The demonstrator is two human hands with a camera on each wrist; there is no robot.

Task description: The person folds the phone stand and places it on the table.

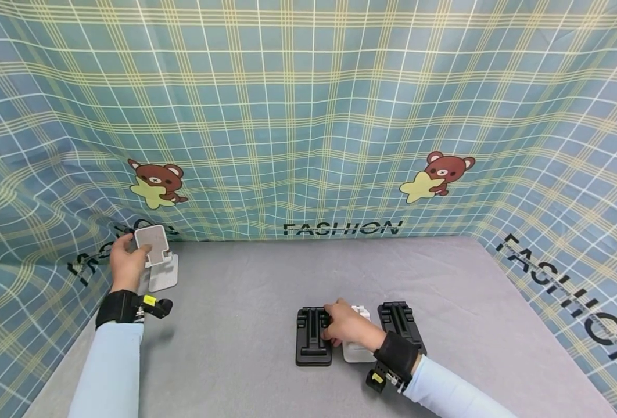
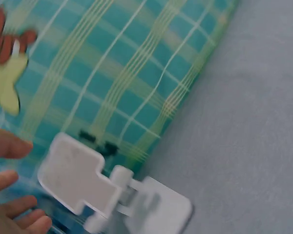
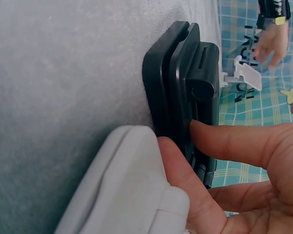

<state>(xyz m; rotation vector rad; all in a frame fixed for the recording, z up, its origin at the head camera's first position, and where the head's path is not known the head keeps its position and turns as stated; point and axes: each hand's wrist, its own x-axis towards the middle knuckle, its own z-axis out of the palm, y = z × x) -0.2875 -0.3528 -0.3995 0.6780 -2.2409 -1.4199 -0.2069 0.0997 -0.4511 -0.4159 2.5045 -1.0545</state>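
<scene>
An unfolded white phone stand is at the far left by the cloth, its plate tilted up on a hinge. Beside this plate is my left hand; in the left wrist view its fingers are spread and apart from the stand. My right hand pinches the right edge of a folded black phone stand between thumb and index finger. In the right wrist view the thumb lies on the black stand's upper side, the index finger between it and a folded white phone stand.
Another folded black phone stand lies to the right, partly under the right wrist. Grey cloth covers the table. A checked curtain with bear prints hangs at the back and both sides.
</scene>
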